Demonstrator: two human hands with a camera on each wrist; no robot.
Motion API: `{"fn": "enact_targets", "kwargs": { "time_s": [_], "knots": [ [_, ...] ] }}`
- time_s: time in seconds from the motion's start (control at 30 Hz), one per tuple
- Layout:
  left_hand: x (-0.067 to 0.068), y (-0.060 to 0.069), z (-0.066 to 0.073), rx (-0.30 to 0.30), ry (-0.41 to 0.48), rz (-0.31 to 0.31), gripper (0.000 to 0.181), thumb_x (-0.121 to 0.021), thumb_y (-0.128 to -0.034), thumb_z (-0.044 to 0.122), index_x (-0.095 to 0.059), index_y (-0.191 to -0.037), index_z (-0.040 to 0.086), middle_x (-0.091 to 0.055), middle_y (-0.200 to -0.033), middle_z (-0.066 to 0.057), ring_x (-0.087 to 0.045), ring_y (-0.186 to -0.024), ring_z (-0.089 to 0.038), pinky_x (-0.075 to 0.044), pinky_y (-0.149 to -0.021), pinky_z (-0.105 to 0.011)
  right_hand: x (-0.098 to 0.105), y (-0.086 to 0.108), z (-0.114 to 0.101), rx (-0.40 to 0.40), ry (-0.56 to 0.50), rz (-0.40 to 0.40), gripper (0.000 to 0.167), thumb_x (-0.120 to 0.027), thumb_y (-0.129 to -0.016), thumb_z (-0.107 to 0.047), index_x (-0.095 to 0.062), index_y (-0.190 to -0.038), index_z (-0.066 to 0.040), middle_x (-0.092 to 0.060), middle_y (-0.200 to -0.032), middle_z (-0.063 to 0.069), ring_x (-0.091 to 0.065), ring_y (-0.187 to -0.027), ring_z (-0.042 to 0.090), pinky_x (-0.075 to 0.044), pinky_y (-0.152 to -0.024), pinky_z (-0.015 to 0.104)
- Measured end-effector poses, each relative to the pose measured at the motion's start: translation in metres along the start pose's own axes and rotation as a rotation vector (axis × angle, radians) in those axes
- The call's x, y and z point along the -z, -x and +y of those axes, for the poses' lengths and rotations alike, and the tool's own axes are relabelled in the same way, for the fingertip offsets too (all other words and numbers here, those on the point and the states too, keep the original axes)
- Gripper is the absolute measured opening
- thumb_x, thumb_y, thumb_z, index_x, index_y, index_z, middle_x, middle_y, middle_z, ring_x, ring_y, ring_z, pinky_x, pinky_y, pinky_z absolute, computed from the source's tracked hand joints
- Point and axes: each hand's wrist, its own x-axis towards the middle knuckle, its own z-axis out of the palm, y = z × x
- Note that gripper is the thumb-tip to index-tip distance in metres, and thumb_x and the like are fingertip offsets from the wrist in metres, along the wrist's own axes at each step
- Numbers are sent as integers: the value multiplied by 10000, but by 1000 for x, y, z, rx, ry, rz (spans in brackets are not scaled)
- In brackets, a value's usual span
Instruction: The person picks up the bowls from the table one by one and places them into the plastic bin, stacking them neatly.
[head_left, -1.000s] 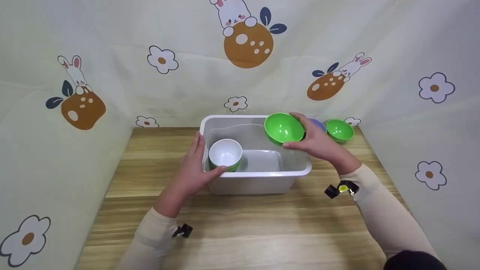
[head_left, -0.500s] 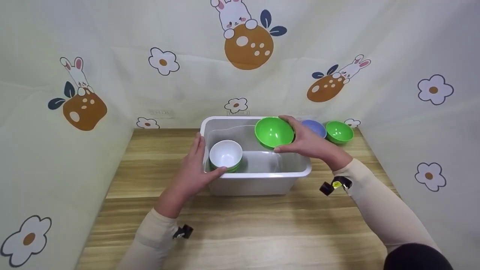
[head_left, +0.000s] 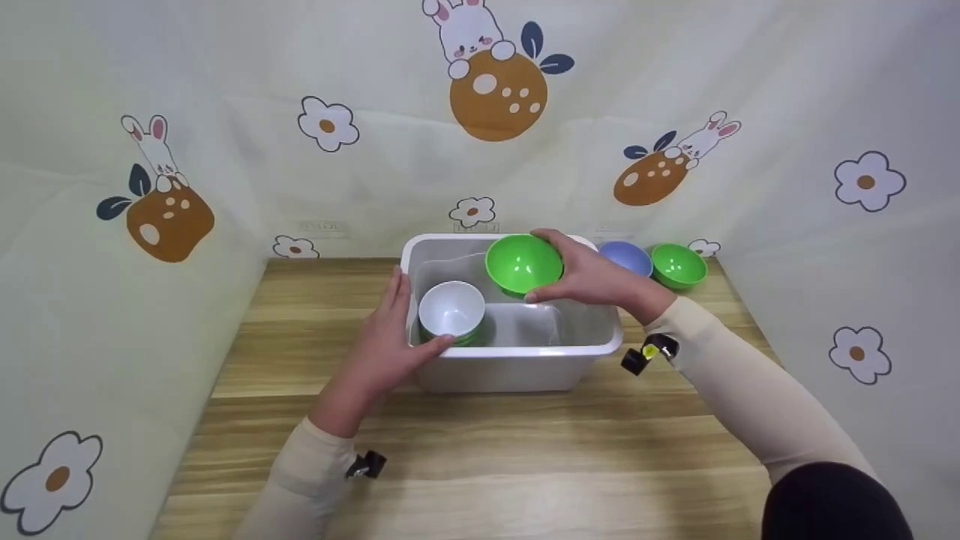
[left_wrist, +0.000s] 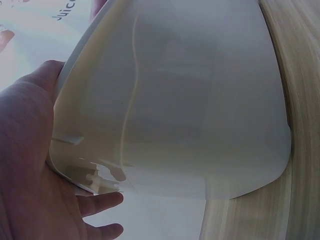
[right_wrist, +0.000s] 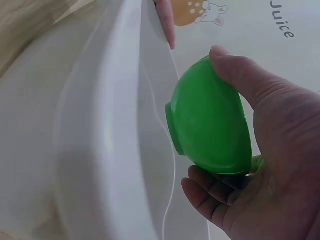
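My right hand [head_left: 592, 277] grips a green bowl [head_left: 523, 262] by its right side, above the far part of a light grey plastic bin [head_left: 525, 375]. In the right wrist view, the thumb lies on the bowl's rim and the fingers are beneath it. A stack of bowls [head_left: 451, 306], white on top with green below, stands inside the bin at the left. My left hand [head_left: 381, 349] holds the bin's near left corner, its thumb over the front rim beside the stack. The left wrist view shows several of its fingers [left_wrist: 102, 204] round the bin's end.
A blue bowl [head_left: 627, 257] and another green bowl [head_left: 679, 265] stand at the back right of the wooden table [head_left: 480, 457]. A pale rim shows partly behind my right hand. Patterned cloth walls [head_left: 375, 180] enclose the back and sides.
My right hand has carried the green bowl leftward over the bin, uncovering more of the blue bowl. My left hand and the bin have stayed in place.
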Motion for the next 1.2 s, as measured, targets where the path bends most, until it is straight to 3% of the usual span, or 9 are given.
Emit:
{"fn": "enact_targets", "kwargs": {
  "time_s": [0.27,0.57,0.9,1.2],
  "knots": [
    [1,1,1,15,17,-6,1383,-730,-847,866,-51,-1784,109,69,-1866,-19,-186,-1664,-477,-292,-1259,-709,-5,-15,-8,27,91,-50,1186,-1004,-802,-436,-335,-1718,-91,-583,-1543,146,-605,-1331,308,-545,-1096,500],
    [1,0,1,29,27,-8,1384,-745,-841,859,-51,-1787,125,59,-1868,-33,-166,-1673,-466,-309,-1245,-718,-6,-36,-12,75,38,-120,1171,-999,-817,-426,-324,-1720,-108,-553,-1562,106,-565,-1372,276,-512,-1144,490],
    [0,0,0,-26,12,13,1359,-737,-865,839,-107,-1774,50,10,-1866,-101,-223,-1647,-496,-308,-1246,-722,-12,-54,-11,133,23,-181,1139,-1008,-815,-397,-349,-1711,-148,-548,-1556,73,-563,-1368,262,-518,-1140,480],
    [1,2,1,-15,18,11,1362,-714,-857,871,-89,-1784,93,41,-1866,-54,-191,-1662,-470,-299,-1252,-713,-22,-65,-12,126,108,-225,1196,-1009,-808,-407,-301,-1726,-114,-541,-1562,78,-567,-1372,254,-483,-1181,463]
  ]
}}
